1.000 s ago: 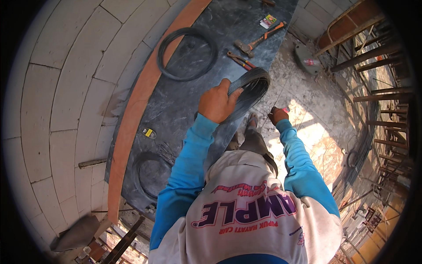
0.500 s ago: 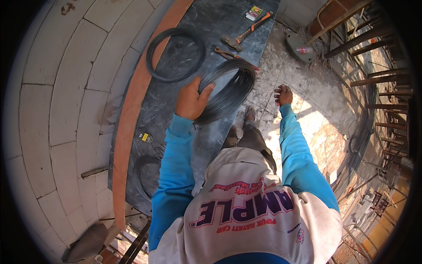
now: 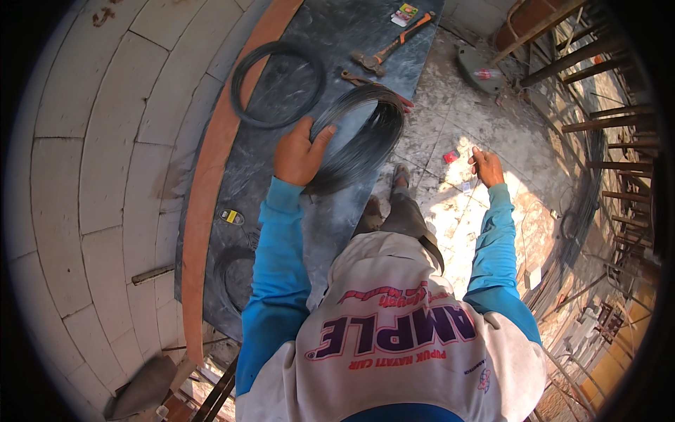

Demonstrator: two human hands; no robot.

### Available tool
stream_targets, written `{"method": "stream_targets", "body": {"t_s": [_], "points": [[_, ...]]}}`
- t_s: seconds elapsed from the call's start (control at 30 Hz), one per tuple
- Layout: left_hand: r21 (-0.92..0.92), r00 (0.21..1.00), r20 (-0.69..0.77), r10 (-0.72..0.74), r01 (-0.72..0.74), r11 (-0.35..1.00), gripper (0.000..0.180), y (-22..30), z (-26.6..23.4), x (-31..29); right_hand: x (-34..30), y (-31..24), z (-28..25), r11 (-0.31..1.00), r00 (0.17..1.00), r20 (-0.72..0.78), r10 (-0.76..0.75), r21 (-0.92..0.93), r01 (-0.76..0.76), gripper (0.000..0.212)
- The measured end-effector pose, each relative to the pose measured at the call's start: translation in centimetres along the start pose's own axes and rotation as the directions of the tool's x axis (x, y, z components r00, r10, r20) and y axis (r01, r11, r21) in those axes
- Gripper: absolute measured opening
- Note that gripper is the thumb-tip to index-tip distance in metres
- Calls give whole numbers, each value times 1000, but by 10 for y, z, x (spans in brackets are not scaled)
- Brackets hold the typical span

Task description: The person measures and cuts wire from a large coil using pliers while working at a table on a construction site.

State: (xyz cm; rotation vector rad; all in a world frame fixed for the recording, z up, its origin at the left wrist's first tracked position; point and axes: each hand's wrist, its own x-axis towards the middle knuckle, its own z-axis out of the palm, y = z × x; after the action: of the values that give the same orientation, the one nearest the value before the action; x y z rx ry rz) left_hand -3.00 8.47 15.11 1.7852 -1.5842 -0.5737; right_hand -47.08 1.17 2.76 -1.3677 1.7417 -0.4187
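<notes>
My left hand [image 3: 299, 155] is closed round the left side of a thick coil of dark wire [image 3: 358, 158], held tilted above a dark marbled tabletop. Some way right of the coil, my right hand [image 3: 486, 167] is in the air over the floor, thumb and fingers drawn together in a pinch. Whatever it grips, if anything, is too small to make out. Beyond the held coil lies a second, thinner wire coil [image 3: 238, 91] on the table. Pliers [image 3: 354, 77] rest partly behind the held coil, with a red handle end showing.
A hammer [image 3: 383, 58] and a small colourful box [image 3: 404, 14] lie at the table's far end. Nearer are a yellow-and-black tape measure [image 3: 231, 216] and another wire coil [image 3: 219, 271]. A small red packet [image 3: 451, 157] sits on the floor. Wooden poles [image 3: 608, 123] crowd the right side.
My right hand has moved right and slightly nearer, its fingers drawing together; the red packet on the floor now shows. My left hand and its coil have shifted slightly left.
</notes>
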Motion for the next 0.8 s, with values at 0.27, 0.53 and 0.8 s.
{"method": "stream_targets", "body": {"t_s": [0.27, 0.53, 0.8], "points": [[47, 1000, 16, 2, -2, 999, 47, 3, 1, 11, -45, -49, -2, 864, 947, 315, -54, 490, -114, 47], [8, 996, 16, -91, 91, 996, 50, 5, -4, 15, -73, -48, 79, 563, 922, 386, -23, 767, -307, 41], [-4, 998, -37, -59, 59, 998, 51, 4, 4, 10, -94, -52, 141, 258, 827, 542, -150, 829, -496, 37]]}}
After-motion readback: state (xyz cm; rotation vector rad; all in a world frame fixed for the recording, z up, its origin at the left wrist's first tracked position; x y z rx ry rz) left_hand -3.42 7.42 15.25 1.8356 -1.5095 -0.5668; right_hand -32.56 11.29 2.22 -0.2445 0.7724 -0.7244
